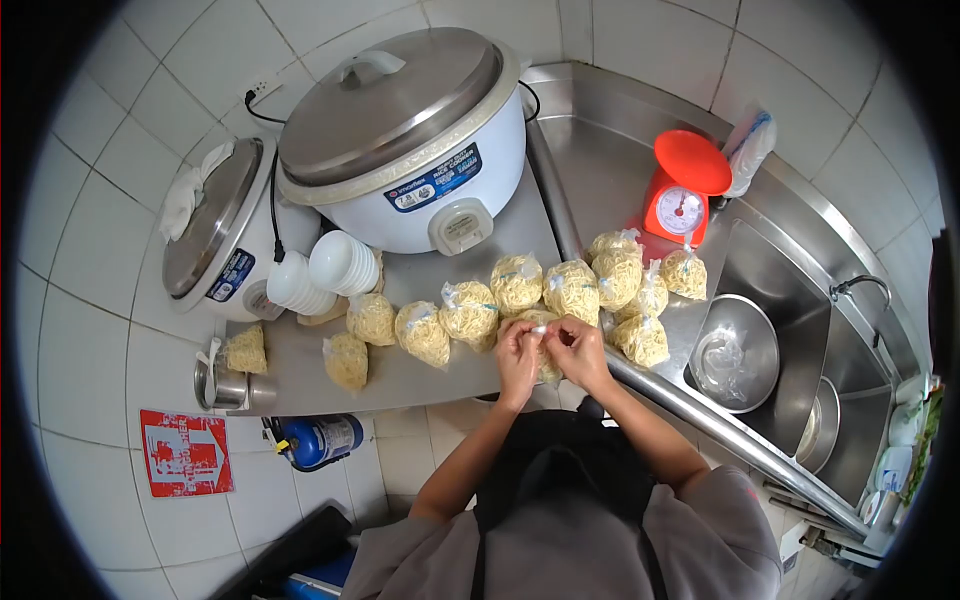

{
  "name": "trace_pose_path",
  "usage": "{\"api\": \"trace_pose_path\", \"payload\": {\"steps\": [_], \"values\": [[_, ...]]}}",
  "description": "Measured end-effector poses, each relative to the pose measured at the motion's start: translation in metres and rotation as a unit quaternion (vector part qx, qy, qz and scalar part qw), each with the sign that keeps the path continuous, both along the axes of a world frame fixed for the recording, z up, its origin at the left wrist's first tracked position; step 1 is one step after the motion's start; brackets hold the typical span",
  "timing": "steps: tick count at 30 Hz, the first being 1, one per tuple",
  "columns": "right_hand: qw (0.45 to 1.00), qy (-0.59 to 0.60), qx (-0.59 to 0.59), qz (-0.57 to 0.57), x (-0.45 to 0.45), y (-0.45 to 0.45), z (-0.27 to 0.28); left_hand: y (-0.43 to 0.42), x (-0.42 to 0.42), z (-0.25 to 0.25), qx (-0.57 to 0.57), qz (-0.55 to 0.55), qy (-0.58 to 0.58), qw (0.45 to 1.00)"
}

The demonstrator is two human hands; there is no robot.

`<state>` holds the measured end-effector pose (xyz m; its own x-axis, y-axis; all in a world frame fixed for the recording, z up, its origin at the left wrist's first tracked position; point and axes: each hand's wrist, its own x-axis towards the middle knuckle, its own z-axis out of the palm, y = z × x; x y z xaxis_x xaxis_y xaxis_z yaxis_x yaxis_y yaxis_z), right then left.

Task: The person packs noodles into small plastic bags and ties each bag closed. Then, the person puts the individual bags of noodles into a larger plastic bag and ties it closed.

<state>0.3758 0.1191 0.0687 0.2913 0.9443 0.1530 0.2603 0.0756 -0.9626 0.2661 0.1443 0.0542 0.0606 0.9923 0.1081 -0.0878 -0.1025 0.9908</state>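
Note:
At the front edge of the steel counter, a clear plastic bag of noodles (546, 370) sits beneath my two hands, mostly covered by them. My left hand (518, 362) pinches the gathered plastic at its top. Opposite it, my right hand (578, 352) is closed on the same twisted neck, fingertips close together. Just behind stand tied noodle bags, among them one with a blue-green tie (571, 292) and another at the left (470, 312). More bags (640, 338) lie close to my right hand.
Two rice cookers, a large one (400, 120) and a smaller one (215, 230), stand at the back left. Stacked white bowls (345, 265) are beside them. A red scale (680, 205) sits on the right counter near a sink (770, 270) holding a metal bowl (765, 370). A raised steel edge (555, 185) divides the counters.

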Motion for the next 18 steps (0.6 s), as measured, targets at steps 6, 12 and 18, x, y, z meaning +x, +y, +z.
{"api": "trace_pose_path", "payload": {"steps": [6, 12, 18], "values": [[0.991, -0.116, 0.007, 0.071, 0.012, 0.01, 0.013, 0.008, 0.003, -0.003, 0.077, 0.007, 0.133, 0.988], [0.913, -0.364, 0.107, 0.148, 0.014, 0.017, 0.041, 0.005, 0.015, -0.012, 0.137, 0.098, 0.19, 0.967], [0.843, -0.466, 0.171, 0.206, 0.022, 0.035, 0.049, 0.002, 0.01, -0.004, 0.218, 0.097, 0.344, 0.908]]}}
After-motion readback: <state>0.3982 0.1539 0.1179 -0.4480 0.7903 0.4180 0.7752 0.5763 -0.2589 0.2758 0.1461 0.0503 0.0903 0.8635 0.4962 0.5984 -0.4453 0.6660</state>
